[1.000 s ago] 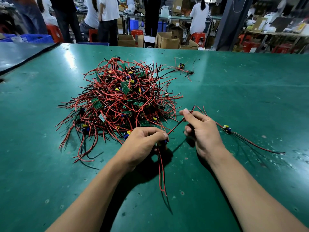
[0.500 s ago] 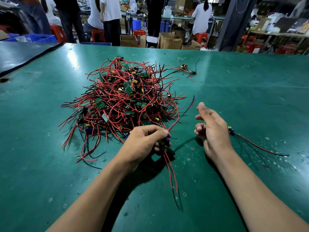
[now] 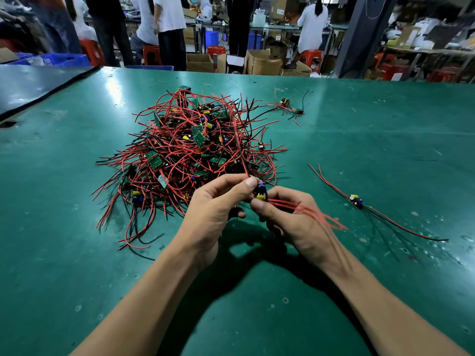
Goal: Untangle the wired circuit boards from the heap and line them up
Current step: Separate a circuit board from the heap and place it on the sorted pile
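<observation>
Where the scuffed green table (image 3: 257,325) lies nearest you, your left hand (image 3: 216,211) and right hand (image 3: 290,219) together pinch one circuit board (image 3: 260,191), its red wires (image 3: 308,211) trailing rightward; beyond sits the heap (image 3: 190,155), then workers (image 3: 169,27), stools (image 3: 216,51) and cartons (image 3: 259,61).

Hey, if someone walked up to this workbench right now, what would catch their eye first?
First, the big heap of red and black wired boards, piled left of centre on the green table. Just in front of it, the left hand and right hand pinch one small board and its red wires between them. To the right, a single board lies alone, wires stretched out.
</observation>
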Demonstrator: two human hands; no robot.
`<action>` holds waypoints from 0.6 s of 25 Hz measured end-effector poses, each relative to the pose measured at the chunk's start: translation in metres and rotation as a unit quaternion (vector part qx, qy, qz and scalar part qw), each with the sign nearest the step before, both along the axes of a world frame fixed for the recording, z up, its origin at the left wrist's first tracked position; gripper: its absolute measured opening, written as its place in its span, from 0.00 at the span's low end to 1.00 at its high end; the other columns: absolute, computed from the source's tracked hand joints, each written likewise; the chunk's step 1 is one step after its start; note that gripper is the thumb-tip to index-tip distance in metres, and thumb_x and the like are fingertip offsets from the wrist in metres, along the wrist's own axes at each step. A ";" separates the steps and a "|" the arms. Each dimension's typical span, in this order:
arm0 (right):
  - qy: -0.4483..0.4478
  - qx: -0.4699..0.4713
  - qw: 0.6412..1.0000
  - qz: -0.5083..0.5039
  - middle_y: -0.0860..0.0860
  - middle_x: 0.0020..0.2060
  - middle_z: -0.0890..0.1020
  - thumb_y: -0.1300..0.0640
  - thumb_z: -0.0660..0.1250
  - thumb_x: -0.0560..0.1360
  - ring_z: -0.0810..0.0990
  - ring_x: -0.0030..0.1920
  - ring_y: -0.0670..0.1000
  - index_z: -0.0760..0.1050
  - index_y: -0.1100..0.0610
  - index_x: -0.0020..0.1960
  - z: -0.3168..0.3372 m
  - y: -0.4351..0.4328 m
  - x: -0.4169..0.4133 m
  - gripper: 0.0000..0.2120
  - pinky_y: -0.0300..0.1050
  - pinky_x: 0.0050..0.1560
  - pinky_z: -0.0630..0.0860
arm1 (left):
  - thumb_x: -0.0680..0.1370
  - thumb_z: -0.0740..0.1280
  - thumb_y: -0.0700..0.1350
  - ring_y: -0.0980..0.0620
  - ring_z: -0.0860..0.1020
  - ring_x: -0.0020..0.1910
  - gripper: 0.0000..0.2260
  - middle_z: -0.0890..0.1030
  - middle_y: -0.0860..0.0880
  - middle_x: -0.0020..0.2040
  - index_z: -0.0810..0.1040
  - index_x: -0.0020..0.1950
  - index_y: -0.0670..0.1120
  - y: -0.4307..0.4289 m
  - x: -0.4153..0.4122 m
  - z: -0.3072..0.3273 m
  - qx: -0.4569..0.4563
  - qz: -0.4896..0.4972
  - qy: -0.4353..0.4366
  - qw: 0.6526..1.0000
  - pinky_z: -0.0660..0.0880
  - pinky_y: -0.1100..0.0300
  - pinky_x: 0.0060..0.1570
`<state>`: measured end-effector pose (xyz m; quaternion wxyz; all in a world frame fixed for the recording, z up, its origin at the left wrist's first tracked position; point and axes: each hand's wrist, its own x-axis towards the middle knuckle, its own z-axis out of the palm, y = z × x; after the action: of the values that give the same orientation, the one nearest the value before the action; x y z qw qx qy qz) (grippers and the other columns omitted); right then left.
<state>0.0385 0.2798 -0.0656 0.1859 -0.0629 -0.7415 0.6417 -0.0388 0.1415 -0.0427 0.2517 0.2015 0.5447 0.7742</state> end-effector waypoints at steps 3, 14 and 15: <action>0.032 -0.111 0.993 0.009 0.50 0.31 0.77 0.43 0.74 0.69 0.70 0.27 0.47 0.82 0.52 0.42 0.002 -0.001 -0.002 0.12 0.37 0.25 0.67 | 0.65 0.75 0.49 0.56 0.77 0.34 0.09 0.84 0.50 0.41 0.86 0.43 0.49 0.000 -0.001 0.000 0.019 0.009 -0.010 1.000 0.70 0.66 0.32; 0.006 -0.378 0.922 0.086 0.48 0.40 0.81 0.50 0.76 0.66 0.72 0.32 0.46 0.85 0.50 0.47 0.012 0.004 0.001 0.11 0.37 0.32 0.68 | 0.66 0.72 0.38 0.52 0.82 0.35 0.08 0.86 0.47 0.43 0.86 0.42 0.48 -0.002 -0.002 -0.002 0.047 -0.080 -0.083 0.992 0.76 0.62 0.36; -0.010 -0.383 0.917 0.109 0.49 0.40 0.81 0.49 0.77 0.64 0.73 0.35 0.47 0.85 0.51 0.47 0.013 0.006 0.003 0.13 0.39 0.35 0.68 | 0.68 0.71 0.39 0.51 0.82 0.35 0.07 0.85 0.47 0.42 0.86 0.41 0.49 -0.003 -0.003 -0.001 0.050 -0.113 -0.108 0.986 0.78 0.62 0.37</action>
<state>0.0410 0.2854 -0.0526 0.0693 -0.0540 -0.4430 0.8922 -0.0414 0.1384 -0.0435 0.3844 0.1895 0.4487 0.7842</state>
